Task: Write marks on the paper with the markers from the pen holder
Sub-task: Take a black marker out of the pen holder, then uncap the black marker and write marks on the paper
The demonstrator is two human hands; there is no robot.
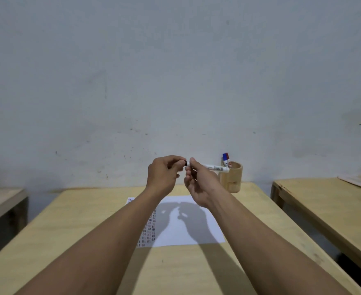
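Both my hands are raised above the white paper (188,226), which lies on the wooden table (73,237). My right hand (198,184) holds a white marker (214,167) by its barrel, lying nearly level and pointing left. My left hand (163,174) pinches the marker's black cap (184,163) at its left end. The paper has columns of small dark marks along its left side, partly hidden by my left forearm. A bamboo pen holder (232,177) stands at the table's back right with a blue-capped marker (225,159) and a red-capped marker (228,159) in it.
A grey wall rises directly behind the table. A second wooden table (328,211) stands to the right across a narrow gap, with a pale flat object on its far end. Another low surface (0,201) sits at the left.
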